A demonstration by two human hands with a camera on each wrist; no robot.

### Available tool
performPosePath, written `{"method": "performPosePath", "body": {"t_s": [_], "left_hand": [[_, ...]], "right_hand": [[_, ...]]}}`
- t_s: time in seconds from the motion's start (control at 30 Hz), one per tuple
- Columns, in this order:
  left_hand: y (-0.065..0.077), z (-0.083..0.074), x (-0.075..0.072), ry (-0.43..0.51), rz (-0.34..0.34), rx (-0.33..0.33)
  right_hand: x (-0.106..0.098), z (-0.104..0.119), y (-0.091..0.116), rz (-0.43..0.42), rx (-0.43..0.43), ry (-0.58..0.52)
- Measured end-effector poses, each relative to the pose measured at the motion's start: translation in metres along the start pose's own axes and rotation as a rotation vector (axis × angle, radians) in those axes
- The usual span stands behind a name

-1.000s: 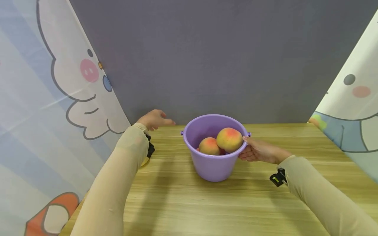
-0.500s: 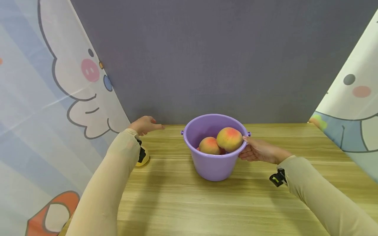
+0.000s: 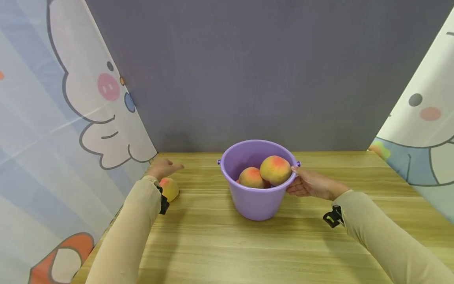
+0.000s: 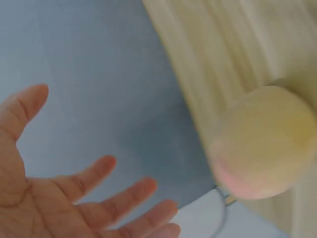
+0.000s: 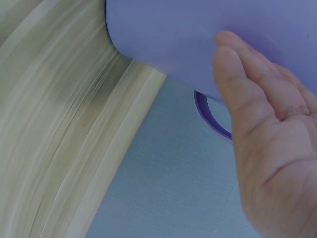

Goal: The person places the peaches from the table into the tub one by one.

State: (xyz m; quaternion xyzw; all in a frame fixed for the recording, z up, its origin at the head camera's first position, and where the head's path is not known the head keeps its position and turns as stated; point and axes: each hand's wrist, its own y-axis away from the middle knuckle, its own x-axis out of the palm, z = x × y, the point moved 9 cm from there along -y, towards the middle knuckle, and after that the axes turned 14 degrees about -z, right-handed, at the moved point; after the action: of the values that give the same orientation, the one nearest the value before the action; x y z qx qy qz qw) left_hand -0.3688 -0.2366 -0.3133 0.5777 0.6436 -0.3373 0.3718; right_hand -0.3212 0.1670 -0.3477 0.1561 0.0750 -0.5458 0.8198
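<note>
A purple bucket (image 3: 257,203) stands upright on the wooden table with several yellow-red peaches inside. One peach (image 3: 275,170) lies on top at the right; a second peach (image 3: 252,177) sits lower to its left. My right hand (image 3: 313,183) holds the bucket's right side, thumb over the rim and fingers along the outer wall. In the right wrist view, those fingers (image 5: 247,74) lie against the purple wall; the thumb is hidden. On the left, my left hand (image 3: 162,169) is spread and holds nothing, just behind a loose peach (image 3: 170,189). The left wrist view shows a gap between fingers and peach (image 4: 265,144).
A grey panel (image 3: 248,71) rises behind the table (image 3: 227,252). Cartoon-printed cloths stand at the left (image 3: 106,134) and right. The bucket's purple handle (image 5: 210,116) hangs behind it in the right wrist view.
My left hand has moved left and down toward the loose peach, which now shows beside the wrist. My right hand and the bucket have stayed in place.
</note>
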Motion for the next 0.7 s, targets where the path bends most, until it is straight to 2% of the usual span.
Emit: {"method": "performPosePath", "body": {"t_s": [0.1, 0.2, 0.27, 0.33, 0.47, 0.63, 0.7], "left_hand": [[0.001, 0.017, 0.011, 0.069, -0.032, -0.062], [0.002, 0.030, 0.022, 0.082, -0.101, -0.085], [0.001, 0.036, 0.028, 0.048, -0.175, -0.067], [0.001, 0.042, 0.034, 0.019, -0.222, -0.057], [0.001, 0.052, 0.042, 0.021, -0.260, -0.044], [0.003, 0.058, 0.043, 0.030, -0.319, 0.002], [0.003, 0.060, 0.044, 0.035, -0.323, 0.009]], "right_hand": [[0.001, -0.001, -0.001, -0.003, 0.007, -0.007], [0.000, -0.001, 0.001, 0.002, 0.004, -0.002], [0.000, -0.001, 0.002, 0.004, 0.001, 0.007], [-0.001, 0.000, 0.002, 0.005, -0.007, 0.016], [-0.003, 0.000, 0.003, -0.001, -0.008, 0.022], [-0.002, 0.001, 0.003, 0.002, 0.000, 0.022], [-0.001, 0.001, 0.002, 0.007, 0.001, 0.023]]}}
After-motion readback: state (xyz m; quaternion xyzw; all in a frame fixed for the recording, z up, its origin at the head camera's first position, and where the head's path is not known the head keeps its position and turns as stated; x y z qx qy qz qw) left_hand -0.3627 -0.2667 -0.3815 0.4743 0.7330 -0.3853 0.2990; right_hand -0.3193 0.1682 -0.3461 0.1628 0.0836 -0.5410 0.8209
